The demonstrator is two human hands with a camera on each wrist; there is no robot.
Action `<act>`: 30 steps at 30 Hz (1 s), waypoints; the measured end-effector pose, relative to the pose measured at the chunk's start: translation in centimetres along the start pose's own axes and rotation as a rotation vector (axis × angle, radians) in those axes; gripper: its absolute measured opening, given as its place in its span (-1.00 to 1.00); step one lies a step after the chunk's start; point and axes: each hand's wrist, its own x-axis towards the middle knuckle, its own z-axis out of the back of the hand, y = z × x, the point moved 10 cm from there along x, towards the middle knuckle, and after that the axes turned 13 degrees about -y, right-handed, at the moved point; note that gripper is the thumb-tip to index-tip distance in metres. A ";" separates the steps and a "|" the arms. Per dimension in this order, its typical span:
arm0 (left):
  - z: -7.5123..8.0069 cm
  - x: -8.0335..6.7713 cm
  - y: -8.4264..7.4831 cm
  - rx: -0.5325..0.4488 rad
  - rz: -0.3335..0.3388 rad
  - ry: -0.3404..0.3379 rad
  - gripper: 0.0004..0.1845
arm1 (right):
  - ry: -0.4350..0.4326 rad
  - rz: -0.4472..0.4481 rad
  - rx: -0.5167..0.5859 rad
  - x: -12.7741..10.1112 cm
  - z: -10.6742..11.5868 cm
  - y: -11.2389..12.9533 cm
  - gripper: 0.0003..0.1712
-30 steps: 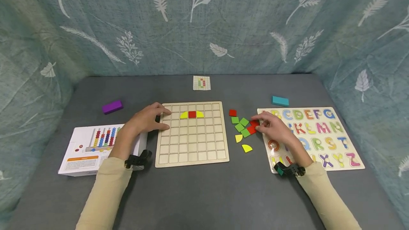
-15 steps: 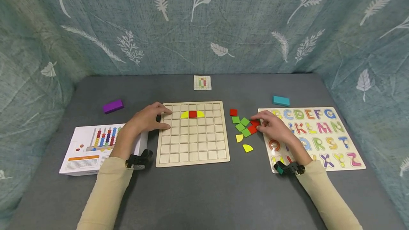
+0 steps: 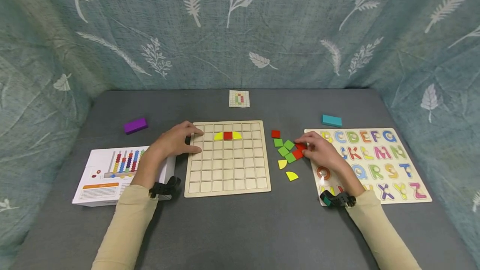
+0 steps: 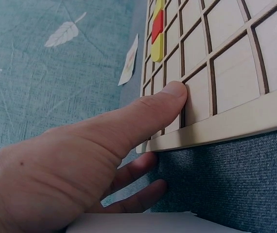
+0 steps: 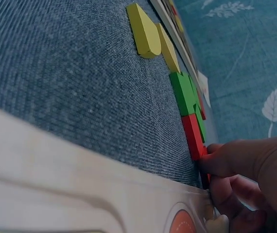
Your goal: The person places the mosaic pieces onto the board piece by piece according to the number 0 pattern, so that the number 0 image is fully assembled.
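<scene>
On the left edge of the wooden grid board [image 3: 228, 174] rests my left hand [image 3: 173, 140]. Its thumb lies on the grid, while the other fingertips reach the edge. One red square tile [image 3: 228, 136] sits in the board between two yellow quarter-round tiles [image 3: 218, 136]. To the right, my right hand [image 3: 320, 150] pinches a red square tile [image 5: 205, 180] between thumb and fingers, mostly hidden by them. It touches a pile with another red tile [image 5: 192, 136], several green square tiles [image 3: 283, 151] and two loose yellow quarter-rounds [image 3: 291, 176].
An alphabet puzzle board [image 3: 390, 182] lies under the right forearm. A white box [image 3: 99, 170] with an abacus picture stands beside the left forearm. Farther back are a pattern card [image 3: 239, 98], a purple block [image 3: 136, 126] and a teal block [image 3: 331, 121]. A lone red tile [image 3: 275, 133] lies beside the grid.
Both hands and the tiles keep their places; only the head view has shifted slightly.
</scene>
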 end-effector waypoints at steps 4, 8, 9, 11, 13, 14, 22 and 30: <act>0.1 0.0 0.0 0.003 0.004 0.006 -0.40 | 0.004 -0.017 0.001 0.1 -0.1 -0.1 -0.59; 0.1 0.0 0.0 0.008 0.004 0.005 -0.40 | 0.015 -0.036 -0.003 0.2 -0.2 -0.3 -0.58; 0.1 0.0 0.0 0.008 0.004 0.005 -0.40 | 0.018 -0.040 -0.006 0.2 -0.2 -0.3 -0.57; 0.1 -0.1 0.0 0.007 0.007 0.006 -0.40 | 0.024 -0.045 -0.011 0.2 -0.3 -0.4 -0.56; 0.1 -0.1 -0.1 0.006 0.003 0.007 -0.40 | 0.026 -0.042 -0.023 0.2 -0.3 -0.4 -0.56; 0.1 -0.1 -0.1 0.005 -0.001 0.007 -0.40 | 0.025 -0.038 -0.027 0.2 -0.2 -0.4 -0.57; 0.2 -0.1 -0.1 0.022 0.005 -0.002 -0.40 | 0.012 -0.034 -0.039 0.3 -0.1 -0.3 -0.63; -0.1 -0.1 0.1 0.007 0.012 0.003 -0.40 | 0.010 -0.009 -0.005 0.3 0.2 -0.3 -0.65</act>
